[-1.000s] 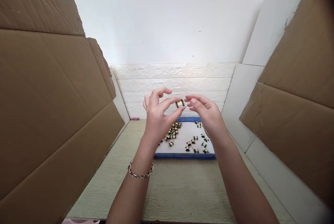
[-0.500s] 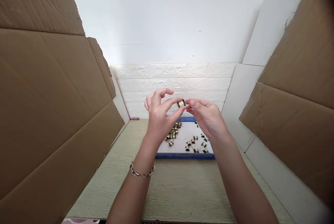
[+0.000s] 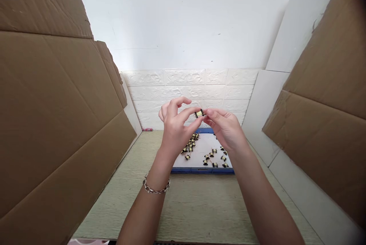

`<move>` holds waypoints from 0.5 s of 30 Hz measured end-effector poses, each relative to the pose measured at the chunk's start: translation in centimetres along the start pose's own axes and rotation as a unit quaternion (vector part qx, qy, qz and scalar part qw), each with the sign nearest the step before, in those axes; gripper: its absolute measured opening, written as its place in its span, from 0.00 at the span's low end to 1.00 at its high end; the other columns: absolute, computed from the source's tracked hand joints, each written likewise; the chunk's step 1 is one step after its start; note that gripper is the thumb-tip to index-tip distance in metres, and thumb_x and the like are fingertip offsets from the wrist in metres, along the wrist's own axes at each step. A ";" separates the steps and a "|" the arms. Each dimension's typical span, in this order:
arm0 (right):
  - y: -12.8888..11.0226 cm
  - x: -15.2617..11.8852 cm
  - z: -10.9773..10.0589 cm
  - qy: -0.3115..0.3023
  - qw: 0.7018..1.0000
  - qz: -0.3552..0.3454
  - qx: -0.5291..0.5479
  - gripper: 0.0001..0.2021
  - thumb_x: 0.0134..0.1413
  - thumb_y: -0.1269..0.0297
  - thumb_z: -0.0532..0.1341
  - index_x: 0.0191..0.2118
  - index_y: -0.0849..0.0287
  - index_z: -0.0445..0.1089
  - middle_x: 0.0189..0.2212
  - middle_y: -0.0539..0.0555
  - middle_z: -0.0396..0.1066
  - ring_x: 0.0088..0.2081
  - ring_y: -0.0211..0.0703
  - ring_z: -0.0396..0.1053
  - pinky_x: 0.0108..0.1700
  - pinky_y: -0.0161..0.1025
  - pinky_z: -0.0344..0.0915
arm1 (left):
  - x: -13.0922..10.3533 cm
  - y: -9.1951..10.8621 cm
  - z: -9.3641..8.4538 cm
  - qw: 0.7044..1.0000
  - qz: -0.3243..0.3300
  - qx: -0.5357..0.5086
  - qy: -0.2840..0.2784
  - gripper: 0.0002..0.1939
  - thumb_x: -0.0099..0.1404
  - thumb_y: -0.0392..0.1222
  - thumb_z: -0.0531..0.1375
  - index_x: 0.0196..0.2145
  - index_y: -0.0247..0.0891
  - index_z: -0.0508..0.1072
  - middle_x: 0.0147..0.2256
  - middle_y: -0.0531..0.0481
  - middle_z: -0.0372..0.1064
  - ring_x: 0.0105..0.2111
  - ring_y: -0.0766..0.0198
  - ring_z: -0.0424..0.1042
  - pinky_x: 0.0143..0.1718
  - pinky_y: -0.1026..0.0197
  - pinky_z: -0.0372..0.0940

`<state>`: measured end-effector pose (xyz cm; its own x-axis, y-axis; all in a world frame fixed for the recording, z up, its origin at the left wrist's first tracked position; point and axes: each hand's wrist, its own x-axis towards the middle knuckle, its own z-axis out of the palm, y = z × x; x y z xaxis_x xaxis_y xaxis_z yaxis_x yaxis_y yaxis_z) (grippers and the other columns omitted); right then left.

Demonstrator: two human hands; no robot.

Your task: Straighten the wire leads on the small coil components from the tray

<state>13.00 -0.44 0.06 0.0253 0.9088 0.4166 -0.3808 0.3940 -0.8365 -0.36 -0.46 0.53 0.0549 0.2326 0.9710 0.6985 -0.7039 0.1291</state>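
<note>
A small transformer coil, yellow in the middle with black pinned ends, is held up above the tray. My left hand pinches it between thumb and forefinger, with the other fingers raised and curled. At the coil's right end, the thumb and forefinger of my right hand are pressed together on the thin wire leads there; the exact grip is too small to see. Below lies a blue tray with a white lining, holding more such coils: a heap at the left and several loose ones to the right.
Cardboard sheets rise on both sides of the pale green wooden table. A white brick-patterned wall stands behind. A small red tube-shaped object lies at the table's back left corner.
My right hand has shifted very slightly left and turned a little at the coil's wire end. The left hand and coil have moved barely to the right.
</note>
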 end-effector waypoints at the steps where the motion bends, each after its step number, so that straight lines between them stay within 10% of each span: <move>1: 0.0 0.0 0.0 0.003 1.000 -0.005 -0.001 0.06 0.39 0.60 0.67 0.25 0.55 0.75 0.26 0.49 0.72 0.32 0.35 0.65 0.42 0.39 0.61 | 0.0 0.0 0.0 1.000 0.002 0.001 0.000 0.05 0.54 0.42 0.63 0.32 0.44 0.75 0.40 0.48 0.65 0.40 0.59 0.60 0.43 0.53 0.55; 15: -0.5 -0.6 0.5 0.000 1.000 -0.014 0.019 0.04 0.41 0.63 0.66 0.21 0.55 0.74 0.23 0.48 0.71 0.29 0.34 0.64 0.40 0.36 0.62 | -0.1 0.4 -0.1 0.997 -0.021 -0.073 0.016 0.06 0.53 0.41 0.64 0.32 0.44 0.75 0.39 0.50 0.64 0.41 0.61 0.60 0.44 0.55 0.58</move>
<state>12.73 -1.26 0.40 0.0363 0.8971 0.4404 -0.4149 0.4144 -0.8100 -0.13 -0.82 0.45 0.0045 0.2438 0.9698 0.5883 -0.7849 0.1946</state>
